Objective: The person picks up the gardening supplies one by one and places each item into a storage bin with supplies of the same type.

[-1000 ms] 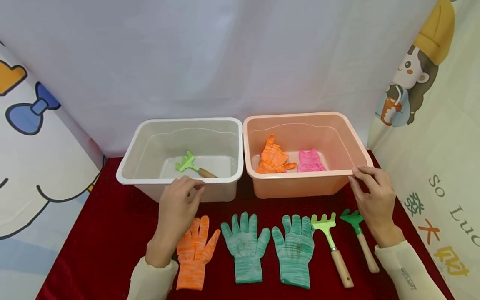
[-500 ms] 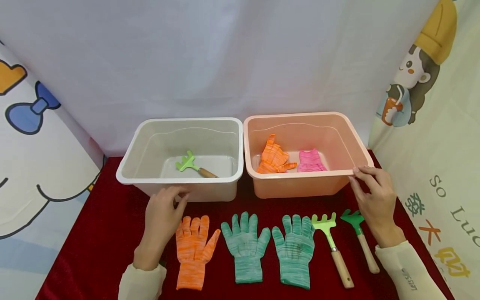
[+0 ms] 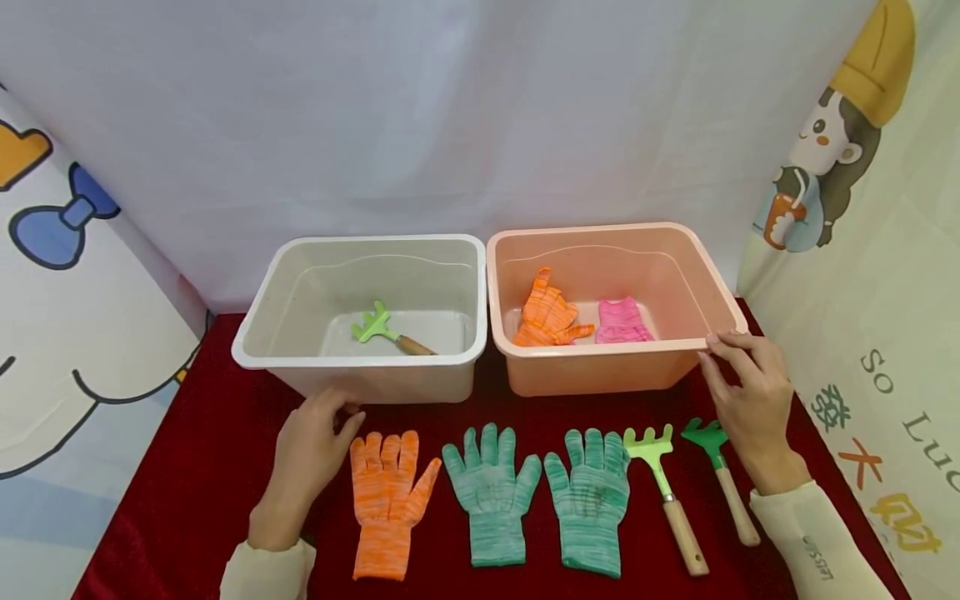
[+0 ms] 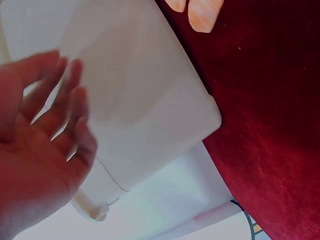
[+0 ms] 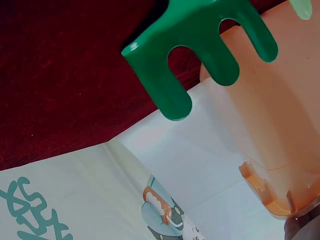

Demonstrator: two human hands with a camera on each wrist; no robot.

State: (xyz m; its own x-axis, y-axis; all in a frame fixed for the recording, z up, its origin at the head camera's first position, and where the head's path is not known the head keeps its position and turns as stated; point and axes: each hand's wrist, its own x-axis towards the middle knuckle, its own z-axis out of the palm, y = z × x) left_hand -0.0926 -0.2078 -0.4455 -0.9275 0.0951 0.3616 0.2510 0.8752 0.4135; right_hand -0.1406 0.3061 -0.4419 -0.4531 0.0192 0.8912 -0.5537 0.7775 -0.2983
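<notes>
My left hand (image 3: 307, 450) hovers in front of the white plastic bin (image 3: 360, 362), its fingers loosely bent and holding nothing. In the left wrist view that hand (image 4: 47, 135) is seen beside the bin's outer wall. My right hand (image 3: 753, 400) grips the front right corner of the peach plastic bin (image 3: 592, 375) by its rim, thumb below. Inside the white bin lies a light green hand rake (image 3: 378, 323). The peach bin holds an orange glove (image 3: 547, 315) and a pink glove (image 3: 621, 322). Another orange glove (image 3: 386, 504) lies just right of my left hand.
Two green gloves, left (image 3: 491, 496) and right (image 3: 591, 500), lie flat on the dark red cloth (image 3: 202, 467). Right of them are a light green rake (image 3: 667, 492) and a dark green rake (image 3: 723, 483). A white curtain (image 3: 450, 125) hangs behind the bins.
My left hand has moved left and down, away from the white bin's front rim, towards the cloth. The right hand has stayed at the peach bin's corner.
</notes>
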